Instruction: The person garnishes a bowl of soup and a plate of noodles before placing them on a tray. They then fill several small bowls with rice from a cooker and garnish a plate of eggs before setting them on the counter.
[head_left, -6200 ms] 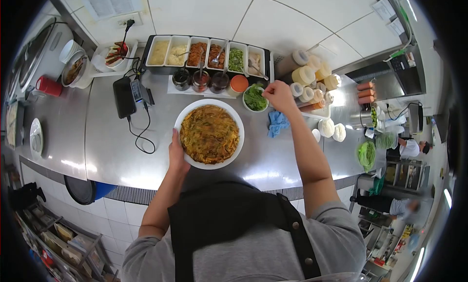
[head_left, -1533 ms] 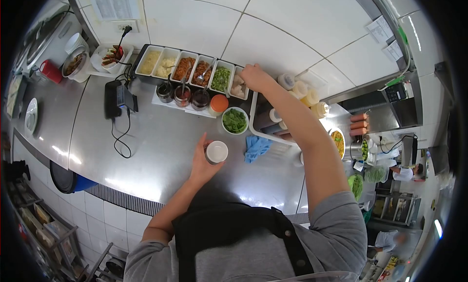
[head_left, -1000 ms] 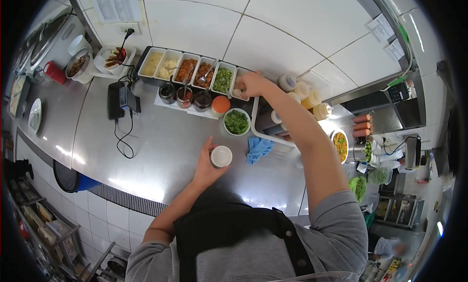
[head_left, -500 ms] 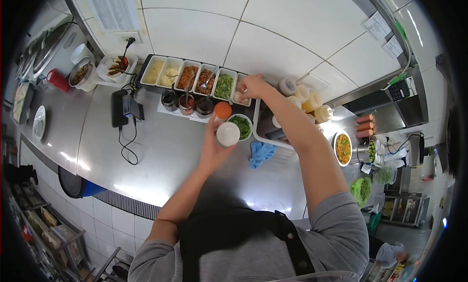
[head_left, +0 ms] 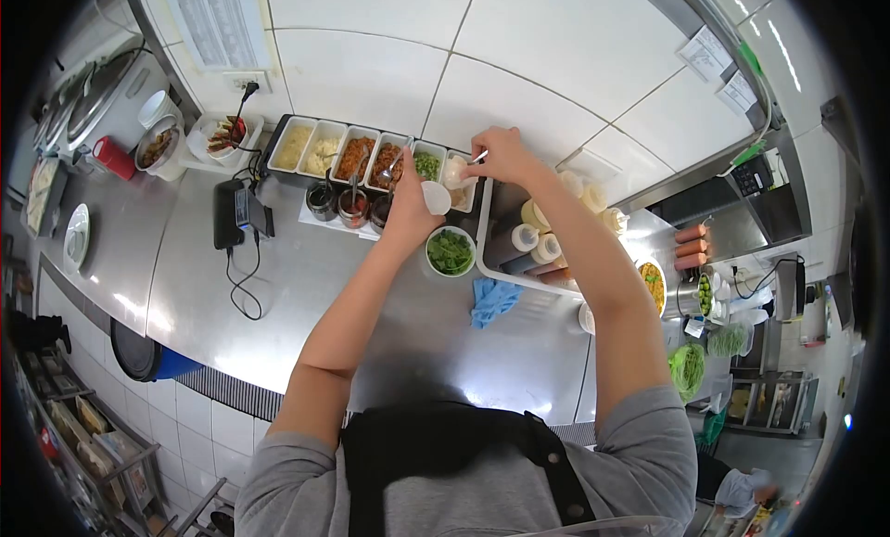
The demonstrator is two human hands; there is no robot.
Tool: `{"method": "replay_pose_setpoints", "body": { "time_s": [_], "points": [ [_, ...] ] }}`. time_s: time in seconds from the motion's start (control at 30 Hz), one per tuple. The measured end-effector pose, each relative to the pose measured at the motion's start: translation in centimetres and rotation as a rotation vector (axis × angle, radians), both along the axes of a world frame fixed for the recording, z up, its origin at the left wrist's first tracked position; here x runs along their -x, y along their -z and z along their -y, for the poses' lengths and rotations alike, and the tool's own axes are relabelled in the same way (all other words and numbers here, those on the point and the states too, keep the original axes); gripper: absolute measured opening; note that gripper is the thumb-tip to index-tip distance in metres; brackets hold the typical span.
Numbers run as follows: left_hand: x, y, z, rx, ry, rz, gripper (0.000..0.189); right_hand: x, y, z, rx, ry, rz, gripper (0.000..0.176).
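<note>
- Left hand [head_left: 408,206]: raised over the counter, fingers wrapped tight round a small white cup [head_left: 436,198].
- Cup: round, smooth, plain white. Ceramic or plastic, can't tell which. It is in the air just in front of the right-hand end of the topping rail, mouth tipped toward the camera.
- Right hand [head_left: 502,155]: fingers pinched closed on a spoon [head_left: 476,157] with a thin shiny metal handle. The bowl end is low over the last rail compartment, just beside the cup rim. Something pale is on it, too small to identify.
- Topping rail [head_left: 271,159]: black rectangular frame against the wall holding six narrow rectangular white inserts side by side. Left to right: pale yellow shreds, off-white lumps, two orange-red chunky mixes, chopped greens, pale white pieces.
- Three squat round dark jars [head_left: 352,208] stand in a row in front of the rail, with utensil handles sticking out of some.
- Round white bowl of leafy greens [head_left: 451,251] sits on the counter under the left wrist.
- Crumpled blue cloth [head_left: 494,299], soft and creased, lies near the bowl on its right.
- Squeeze bottles [head_left: 526,239]: cylindrical translucent plastic with white caps, lying in a white tray under the right forearm.
- Counter [head_left: 306,296]: brushed stainless steel with glare patches.
- Flat black device [head_left: 232,217] sits left of the jars, with a thin looped black cable trailing from it.
- Wall [head_left: 371,64]: large glossy white square tiles.
</note>
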State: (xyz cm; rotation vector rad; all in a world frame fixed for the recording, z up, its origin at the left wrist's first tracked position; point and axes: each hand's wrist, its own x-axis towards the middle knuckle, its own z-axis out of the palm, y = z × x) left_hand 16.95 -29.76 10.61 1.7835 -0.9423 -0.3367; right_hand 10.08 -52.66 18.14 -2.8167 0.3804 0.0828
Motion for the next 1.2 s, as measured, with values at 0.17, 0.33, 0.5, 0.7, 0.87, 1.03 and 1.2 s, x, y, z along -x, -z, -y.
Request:
{"method": "replay_pose_setpoints", "body": {
  "time_s": [0.17, 0.33, 0.5, 0.7, 0.87, 1.03, 1.2],
  "points": [
    [1.1, -0.9, 2.4, 0.208, 0.034, -0.038, 0.146, 0.8, -1.5, -1.9, -0.124, -0.035, -0.04, 0.051],
    [1.8, -0.9, 2.2, 0.227, 0.042, -0.036, 0.148, 1.9, -1.7, -2.8, -0.012, -0.022, -0.05, 0.03],
    [2.1, -1.7, 1.5, 0.203, 0.013, -0.056, 0.146, 4.1, -2.0, -3.2, 0.328, -0.193, 0.157, 0.01],
    [1.9, -1.7, 1.1, 0.19, 0.045, -0.064, 0.144, 6.5, -4.8, -7.6, 0.458, -0.165, 0.316, 0.018],
    [2.1, -1.3, 1.1, 0.197, 0.074, -0.072, 0.144, 7.8, -1.4, -8.5, 0.308, -0.215, 0.414, 0.028],
    [2.3, -1.5, 0.6, 0.171, 0.071, -0.02, 0.145, 7.9, -1.6, -7.8, 0.281, -0.047, 0.514, 0.027],
    [2.3, -1.7, 0.1, 0.209, 0.064, 0.009, 0.143, 8.0, -0.8, -7.7, 0.229, -0.058, 0.509, 0.026]
  ]
}}
